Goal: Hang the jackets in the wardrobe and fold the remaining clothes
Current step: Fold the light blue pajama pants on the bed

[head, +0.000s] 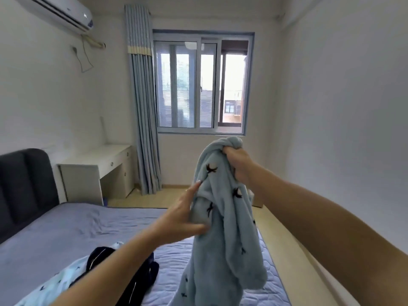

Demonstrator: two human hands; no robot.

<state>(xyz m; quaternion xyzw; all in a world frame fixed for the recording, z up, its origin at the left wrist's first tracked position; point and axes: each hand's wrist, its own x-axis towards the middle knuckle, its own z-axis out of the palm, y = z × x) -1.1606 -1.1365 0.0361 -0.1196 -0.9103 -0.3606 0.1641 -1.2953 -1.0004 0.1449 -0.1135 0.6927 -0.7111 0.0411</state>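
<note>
A soft blue fleece garment (223, 250) with small dark bird shapes on it is held up in the air above the bed (66, 235). It hangs down in a loose, twisted bunch, and its lower end is cut off by the bottom of the view. Its top is balled up inside the right hand (239, 164), whose fingers are curled tight round the cloth. A knot of fleece sticks out above that fist.

The left hand (178, 217) is laid against the left side of the garment, lower down. Its fingers (194, 188) are straight and close together and point up along the cloth. The thumb is tucked under a fold. No tight pinch is seen there.

It looks as if the garment is being sorted out, so that its shape can be found. It cannot be told yet if it is a jacket to be hung or a piece to be folded. Next, the collar or shoulders would need to be found and the bunch shaken open. The fleece is thick and floppy, so two firm holds set well apart will likely be needed.

On the bed near the left arm lie a dark garment (141, 274) and a pale printed garment (55, 281), both unfolded. Farther off, a white desk (99, 164), a blue curtain (143, 107) and a window (203, 85) are seen. No wardrobe is in view.
</note>
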